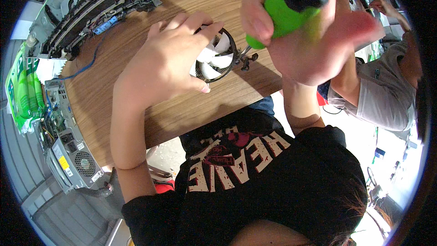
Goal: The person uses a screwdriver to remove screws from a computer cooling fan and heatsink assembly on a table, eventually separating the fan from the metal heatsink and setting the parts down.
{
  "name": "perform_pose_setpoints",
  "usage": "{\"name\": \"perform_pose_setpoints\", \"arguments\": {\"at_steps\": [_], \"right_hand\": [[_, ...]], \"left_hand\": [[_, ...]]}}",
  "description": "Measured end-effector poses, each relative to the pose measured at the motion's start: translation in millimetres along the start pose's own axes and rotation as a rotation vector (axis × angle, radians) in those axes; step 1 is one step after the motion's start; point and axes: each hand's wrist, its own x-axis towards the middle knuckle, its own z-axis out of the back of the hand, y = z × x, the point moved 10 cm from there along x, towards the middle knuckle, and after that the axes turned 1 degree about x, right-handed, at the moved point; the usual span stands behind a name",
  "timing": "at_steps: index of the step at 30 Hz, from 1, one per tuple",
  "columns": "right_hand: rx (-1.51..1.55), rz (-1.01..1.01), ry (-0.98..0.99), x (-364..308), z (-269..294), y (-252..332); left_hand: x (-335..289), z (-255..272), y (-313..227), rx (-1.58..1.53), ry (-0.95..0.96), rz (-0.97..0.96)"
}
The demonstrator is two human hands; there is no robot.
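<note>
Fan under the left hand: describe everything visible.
The fan has broad white blades, plastic-looking, inside a thin, dark round frame. It sits on the wood-grain table, blades facing up. The left hand spans it, fingers over the upper rim and thumb by the lower, hiding its left part. A small dark bracket-like piece juts beside its right edge; whether attached is unclear, as is whether the screwdriver touches it.

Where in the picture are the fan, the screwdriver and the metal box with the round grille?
Fan [223, 60], head view: on a white blade.
Screwdriver [283, 19], head view: on its green handle.
Metal box [85, 164], head view: on its round grille.
</note>
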Motion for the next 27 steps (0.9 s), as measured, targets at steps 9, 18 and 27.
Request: {"name": "perform_pose_setpoints", "arguments": {"at_steps": [9, 18, 27], "right_hand": [[-0.081, -0.079, -0.327, -12.2, 18.4, -1.9], [-0.392, -0.106, -0.468, -15.5, 20.8, 10.4], [-0.056, 0.069, -0.325, -12.3, 14.3, 3.2]], "left_hand": [[-0.7, -2.7, 4.1, -0.043, 0.084, 0.054], [2.2, -2.1, 3.0, -0.058, 0.055, 0.031], [-1.5, 6.6, -2.6, 0.001, -0.110, -0.061]]}}
